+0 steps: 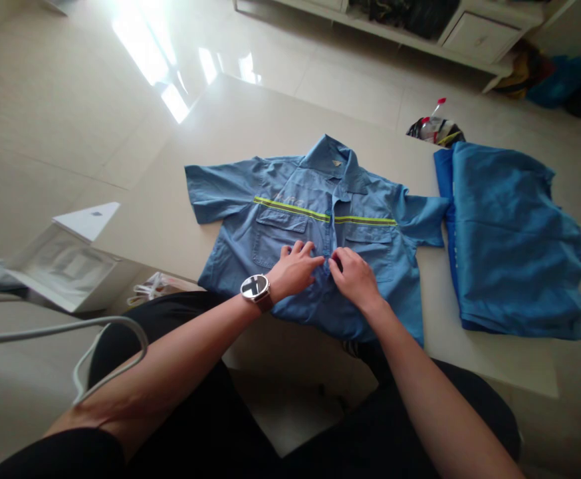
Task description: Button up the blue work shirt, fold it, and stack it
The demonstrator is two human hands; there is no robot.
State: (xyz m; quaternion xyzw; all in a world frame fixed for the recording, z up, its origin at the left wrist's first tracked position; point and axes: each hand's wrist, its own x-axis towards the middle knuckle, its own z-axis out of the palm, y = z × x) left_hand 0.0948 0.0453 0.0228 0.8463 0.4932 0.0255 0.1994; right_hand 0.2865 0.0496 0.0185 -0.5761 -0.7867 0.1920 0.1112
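Flat, collar away — shirt [315, 233]; left hand [295, 269], right hand [353, 276] pinch its placket.

The left hand [295, 269] and right hand [353, 278] cover the shirt [290, 233] placket where they meet, so what the fingers pinch cannot be told. The shirt's hem hangs over the near edge of the counter [231, 133]. Things on the far shelf [474, 36] are too dark to name.

Glossy pale tiled floor [61, 100] with window glare, white low cabinet [480, 33] beyond beige table [250, 120]
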